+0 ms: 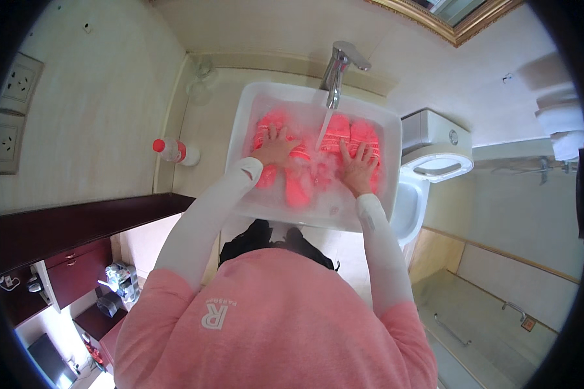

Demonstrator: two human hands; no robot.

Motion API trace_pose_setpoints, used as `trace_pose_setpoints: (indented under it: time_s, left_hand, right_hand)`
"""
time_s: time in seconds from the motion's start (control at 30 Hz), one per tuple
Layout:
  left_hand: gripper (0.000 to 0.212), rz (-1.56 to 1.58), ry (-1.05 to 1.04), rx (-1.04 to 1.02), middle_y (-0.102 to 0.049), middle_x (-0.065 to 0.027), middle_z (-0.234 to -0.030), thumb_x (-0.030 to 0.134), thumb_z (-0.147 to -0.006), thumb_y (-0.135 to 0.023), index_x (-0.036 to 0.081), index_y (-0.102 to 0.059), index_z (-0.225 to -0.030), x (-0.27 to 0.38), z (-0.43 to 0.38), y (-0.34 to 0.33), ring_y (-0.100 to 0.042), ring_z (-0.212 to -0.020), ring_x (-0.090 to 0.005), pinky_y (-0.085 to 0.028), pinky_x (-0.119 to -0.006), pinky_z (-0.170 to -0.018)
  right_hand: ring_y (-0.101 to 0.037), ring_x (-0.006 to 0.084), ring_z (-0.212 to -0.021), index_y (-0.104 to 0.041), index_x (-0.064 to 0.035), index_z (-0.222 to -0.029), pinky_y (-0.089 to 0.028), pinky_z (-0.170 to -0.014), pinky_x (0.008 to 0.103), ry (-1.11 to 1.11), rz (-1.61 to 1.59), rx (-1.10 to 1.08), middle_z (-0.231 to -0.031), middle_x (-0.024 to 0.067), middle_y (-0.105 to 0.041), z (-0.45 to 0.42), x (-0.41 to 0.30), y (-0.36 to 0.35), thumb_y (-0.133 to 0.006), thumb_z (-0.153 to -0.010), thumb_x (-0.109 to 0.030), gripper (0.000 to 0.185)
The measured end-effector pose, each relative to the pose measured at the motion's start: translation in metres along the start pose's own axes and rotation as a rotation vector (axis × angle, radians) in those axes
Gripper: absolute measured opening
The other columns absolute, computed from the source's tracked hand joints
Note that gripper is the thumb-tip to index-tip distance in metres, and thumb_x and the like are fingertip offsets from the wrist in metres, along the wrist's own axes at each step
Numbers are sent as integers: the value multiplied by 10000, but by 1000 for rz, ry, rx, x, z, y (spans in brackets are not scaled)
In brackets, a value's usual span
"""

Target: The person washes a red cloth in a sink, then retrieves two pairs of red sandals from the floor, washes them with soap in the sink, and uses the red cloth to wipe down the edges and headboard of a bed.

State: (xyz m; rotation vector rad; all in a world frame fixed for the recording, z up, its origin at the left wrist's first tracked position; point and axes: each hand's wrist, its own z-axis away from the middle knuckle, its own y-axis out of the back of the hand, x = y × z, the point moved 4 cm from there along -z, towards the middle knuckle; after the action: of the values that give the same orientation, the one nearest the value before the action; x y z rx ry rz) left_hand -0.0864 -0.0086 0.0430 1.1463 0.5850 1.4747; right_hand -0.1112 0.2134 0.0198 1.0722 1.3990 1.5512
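Observation:
A white rectangular washbasin [316, 219] holds cloudy, sudsy water and several bright pink-red knitted items [299, 187] with pale patterned bands. Water runs from a chrome faucet [338, 73] into the middle of the basin. With fingers spread, my left hand [274, 147] rests on the knit at the basin's left. My right hand [358, 167], its fingers also apart, lies on the knit at the right. Neither hand grips anything that I can see. White sleeves cover both forearms up to the wrists.
On the counter left of the basin stands a clear bottle with a red cap [159, 145]; a clear glass [203, 70] is behind it, near the corner. A white toilet [413, 194] adjoins the basin's right side. A gold-framed mirror [455, 36] hangs above.

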Motion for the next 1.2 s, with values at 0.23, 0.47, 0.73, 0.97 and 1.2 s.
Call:
trace_pose_setpoints:
  time_s: [0.23, 0.47, 0.73, 0.97, 1.2]
  left_hand:
    - [497, 2285, -16, -82, -655, -80, -965, 485, -935, -475, 44, -595, -1130, 21, -60, 3, -628, -853, -234, -488, -423, -785]
    - [560, 2727, -105, 33, -561, -128, -1242, 496, -957, -371, 43, -500, -1259, 8, -97, -41, -541, -1128, -287, -412, -435, -1002]
    - [412, 1462, -172, 354, -613, -62, -1129, 461, -946, -455, 141, -557, -1184, 9, -91, -61, -572, -1033, -227, -456, -413, -905]
    - [446, 2633, 146, -53, -608, -77, -1079, 515, -965, -366, 151, -514, -1177, 60, -74, -18, -586, -1020, -261, -496, -410, -855]
    - [445, 2490, 119, -213, -604, -159, -1030, 434, -983, -384, 27, -520, -1101, 48, -105, -44, -602, -1001, -270, -509, -391, -869]
  right_hand:
    - [-553, 357, -1054, -571, -32, -1097, -480, -862, 441, -255, -1860, -145, -1134, 184, -589, -78, -55, 31, -567, -885, -175, 256]
    - [-577, 303, -1002, -570, -15, -1000, -494, -934, 401, -405, -3268, -234, -1090, 158, -603, -93, -108, -10, -545, -934, -176, 176]
    - [-597, 284, -528, -594, -10, -939, -424, -475, 386, -108, -1249, 77, -620, 146, -619, -109, -107, 14, -520, -924, -343, 341]
    - [-581, 405, -894, -627, 3, -941, -450, -738, 444, -350, -1022, 63, -969, 241, -621, -105, -57, 3, -520, -892, -272, 299]
    - [-511, 388, -1081, -625, 12, -1002, -381, -954, 423, 120, -1005, 262, -1106, 241, -585, -44, -54, 50, -516, -898, -139, 213]
